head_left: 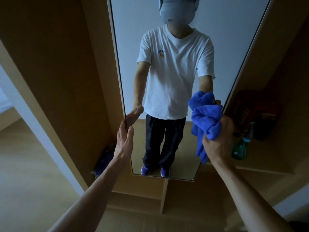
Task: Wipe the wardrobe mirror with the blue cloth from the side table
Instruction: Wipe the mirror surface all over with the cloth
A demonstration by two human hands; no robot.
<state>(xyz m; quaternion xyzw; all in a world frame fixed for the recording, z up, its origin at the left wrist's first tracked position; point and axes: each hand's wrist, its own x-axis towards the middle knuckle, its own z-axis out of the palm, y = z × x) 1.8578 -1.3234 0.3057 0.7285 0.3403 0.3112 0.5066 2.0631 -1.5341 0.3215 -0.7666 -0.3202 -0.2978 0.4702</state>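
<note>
Blue cloth (206,119): bunched into a loose wad in the right hand (217,139), whose fingers are curled tight round its middle. One tail hangs down below the fist. The wad sits at the right edge of the mirror (133,22), about mid-height on the glass. Its reflection meets it there, so it appears to be touching the glass, though contact cannot be confirmed.

Left hand (124,139): holds nothing, fingers straight, laid along the mirror's left edge and touching it. Probably steadying the door.

Progress (judgement): fetching is done, since the cloth is off the side table and at the glass. Wiping is at or near its start. Cloth is at one side only, and most of the pane, top to bottom, is left to cover. No streaks, smears or damp tracks show on the glass, so how much is already wiped cannot be told.

Surface: tall, narrow pane in a thin pale frame, set in the front of a light wood wardrobe (66,64). It reflects a person in a white T-shirt, dark trousers and purple shoes. Wood panels with a vertical seam run below the pane.

Room: an open compartment right of the mirror holds a dark red box (257,114) and a green bottle (240,148). A dark purple object (105,158), too dim to identify, lies at the wardrobe's foot on the left. Floor (25,164) is pale wood. Light is low and bluish.
</note>
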